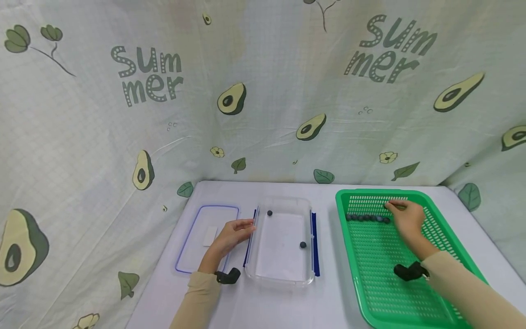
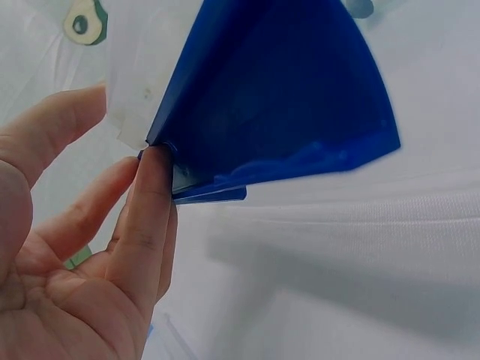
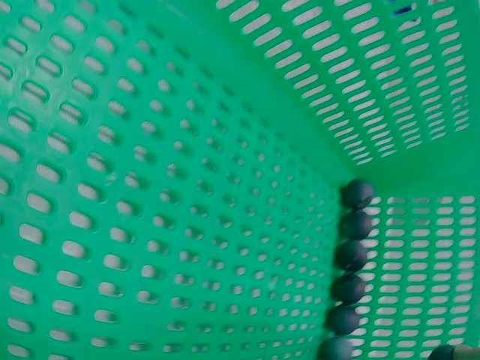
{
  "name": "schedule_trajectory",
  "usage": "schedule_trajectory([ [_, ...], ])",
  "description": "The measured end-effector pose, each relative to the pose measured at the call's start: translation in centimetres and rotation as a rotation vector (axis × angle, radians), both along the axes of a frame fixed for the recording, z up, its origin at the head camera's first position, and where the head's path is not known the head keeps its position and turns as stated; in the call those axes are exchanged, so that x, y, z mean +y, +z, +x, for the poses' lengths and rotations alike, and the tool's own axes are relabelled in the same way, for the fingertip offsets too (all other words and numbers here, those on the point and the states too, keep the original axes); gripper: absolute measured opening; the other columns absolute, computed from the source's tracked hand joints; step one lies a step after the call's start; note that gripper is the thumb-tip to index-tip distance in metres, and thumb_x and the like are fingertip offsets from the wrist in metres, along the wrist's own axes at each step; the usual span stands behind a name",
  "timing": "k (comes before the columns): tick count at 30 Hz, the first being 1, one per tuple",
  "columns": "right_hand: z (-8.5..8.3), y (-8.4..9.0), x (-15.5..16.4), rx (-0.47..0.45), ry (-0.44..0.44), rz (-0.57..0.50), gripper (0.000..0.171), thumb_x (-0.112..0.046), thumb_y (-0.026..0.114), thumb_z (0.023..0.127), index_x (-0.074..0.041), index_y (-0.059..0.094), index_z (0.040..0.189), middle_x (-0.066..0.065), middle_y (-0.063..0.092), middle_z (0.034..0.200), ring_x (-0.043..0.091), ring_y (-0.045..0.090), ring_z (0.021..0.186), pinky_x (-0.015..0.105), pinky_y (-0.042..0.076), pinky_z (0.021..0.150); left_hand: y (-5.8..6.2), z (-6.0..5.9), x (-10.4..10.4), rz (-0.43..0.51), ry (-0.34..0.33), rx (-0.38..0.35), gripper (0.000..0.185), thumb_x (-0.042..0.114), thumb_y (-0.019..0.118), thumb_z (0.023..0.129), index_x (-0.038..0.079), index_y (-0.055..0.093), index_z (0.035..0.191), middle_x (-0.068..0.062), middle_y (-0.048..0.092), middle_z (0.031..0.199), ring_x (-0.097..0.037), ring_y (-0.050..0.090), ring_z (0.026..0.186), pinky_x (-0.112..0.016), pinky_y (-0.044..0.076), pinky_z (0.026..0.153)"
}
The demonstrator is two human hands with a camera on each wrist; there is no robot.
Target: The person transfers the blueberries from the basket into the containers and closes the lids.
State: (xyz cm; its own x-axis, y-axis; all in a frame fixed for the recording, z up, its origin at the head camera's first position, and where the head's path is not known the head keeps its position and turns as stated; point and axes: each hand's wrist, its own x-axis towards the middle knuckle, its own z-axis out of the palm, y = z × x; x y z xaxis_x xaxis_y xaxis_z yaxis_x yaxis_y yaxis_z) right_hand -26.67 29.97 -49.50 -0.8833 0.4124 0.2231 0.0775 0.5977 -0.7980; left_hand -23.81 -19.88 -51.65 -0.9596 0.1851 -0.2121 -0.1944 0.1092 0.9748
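- The left hand (image 1: 230,235) rests with straight fingers (image 2: 146,225) against the blue side clip (image 2: 277,112) of the clear box (image 1: 283,274); its grip is loose and holds nothing.
- The box stands mid-tabletop (image 1: 328,306) with two dark berries (image 1: 302,245) inside, well apart from each other.
- Its lid (image 1: 193,262) lies flat just beside it, under the left wrist.
- The right hand (image 1: 407,219) reaches into the green basket (image 1: 370,292), fingertips at the end of a row of berries (image 3: 351,255) along the far wall; whether its grip holds one, I cannot tell.
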Motion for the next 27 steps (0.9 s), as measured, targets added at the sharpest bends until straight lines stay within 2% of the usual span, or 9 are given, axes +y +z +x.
schedule_trajectory([
  [8,0.5,1.7,-1.3,0.065,0.102,0.0,0.029,-0.016,0.071,0.095,0.009,0.071,0.11,0.029,0.068,0.109,-0.024,0.045,0.07,0.009,0.045,0.052,0.1,-0.1,0.0,-0.003,0.001,-0.002,0.049,0.015,0.074,0.092,-0.006,0.058,0.133,-0.012,0.066,0.114,-0.017,0.065,0.104,-0.028,0.055,0.093],
  [17,1.0,3.8,-2.9,0.026,0.166,-0.057,0.039,-0.029,0.07,0.095,0.005,0.071,0.115,0.022,0.068,0.114,-0.021,0.049,0.078,0.01,0.048,0.058,-0.1,-0.2,0.0,-0.015,0.011,-0.007,0.048,0.017,0.075,0.091,-0.004,0.06,0.132,-0.009,0.067,0.111,-0.017,0.065,0.104,-0.03,0.055,0.094],
  [20,1.2,4.5,-3.7,0.007,0.181,-0.091,0.042,-0.032,0.071,0.094,0.004,0.071,0.115,0.014,0.07,0.11,-0.019,0.051,0.079,0.012,0.049,0.059,-0.2,-0.2,0.0,-0.027,0.008,0.005,0.048,0.018,0.075,0.092,-0.005,0.06,0.132,-0.01,0.067,0.112,-0.019,0.065,0.106,-0.031,0.055,0.094],
  [25,1.5,5.6,-5.0,0.014,0.228,-0.149,0.043,-0.033,0.071,0.094,0.004,0.071,0.115,-0.013,0.067,0.093,-0.015,0.055,0.082,0.013,0.05,0.065,-0.1,-0.1,0.1,-0.032,0.016,0.0,0.048,0.018,0.075,0.091,-0.004,0.061,0.132,-0.01,0.067,0.113,-0.02,0.065,0.106,-0.031,0.055,0.094],
  [27,1.5,6.0,-5.6,0.021,0.249,-0.17,0.043,-0.033,0.072,0.094,0.004,0.071,0.115,-0.017,0.066,0.092,-0.014,0.057,0.082,0.012,0.05,0.066,-0.1,-0.1,0.1,-0.028,0.019,-0.003,0.048,0.017,0.075,0.092,-0.004,0.06,0.132,-0.01,0.067,0.112,-0.019,0.065,0.105,-0.03,0.055,0.094],
])
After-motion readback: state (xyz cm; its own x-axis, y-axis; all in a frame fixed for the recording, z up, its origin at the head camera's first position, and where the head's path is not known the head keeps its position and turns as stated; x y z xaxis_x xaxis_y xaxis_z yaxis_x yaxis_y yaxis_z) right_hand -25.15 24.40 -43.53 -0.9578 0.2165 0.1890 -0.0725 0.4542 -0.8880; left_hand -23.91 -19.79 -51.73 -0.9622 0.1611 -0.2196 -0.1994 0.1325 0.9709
